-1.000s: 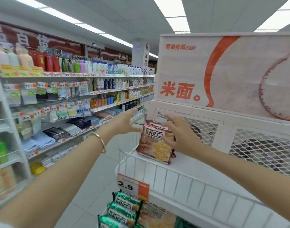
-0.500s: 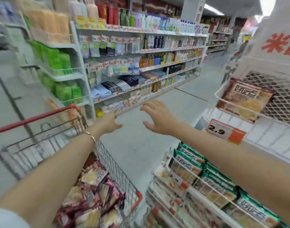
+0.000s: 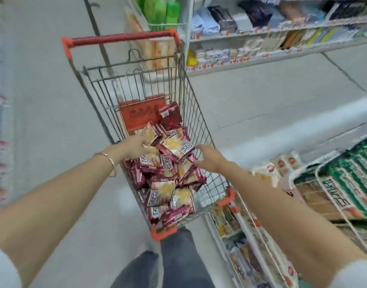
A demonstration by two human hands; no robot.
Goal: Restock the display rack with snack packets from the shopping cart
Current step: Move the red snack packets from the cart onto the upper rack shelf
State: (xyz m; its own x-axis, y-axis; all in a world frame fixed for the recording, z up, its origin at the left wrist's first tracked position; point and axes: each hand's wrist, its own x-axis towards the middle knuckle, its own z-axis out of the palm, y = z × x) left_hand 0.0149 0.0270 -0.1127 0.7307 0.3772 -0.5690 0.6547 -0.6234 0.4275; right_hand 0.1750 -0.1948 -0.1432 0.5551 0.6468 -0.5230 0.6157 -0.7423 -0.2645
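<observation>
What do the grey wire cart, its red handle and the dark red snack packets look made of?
Grey wire cart: likely steel, thin dull-grey welded grid.
Red handle: probably matt plastic, uniform colour.
Dark red snack packets: glossy plastic film, crinkled, catching light.

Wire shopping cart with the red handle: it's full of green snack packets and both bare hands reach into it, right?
Not green: the head view shows dark red snack packets in the wire shopping cart with the red handle. Both bare hands, left hand and right hand, do reach into it.
</observation>
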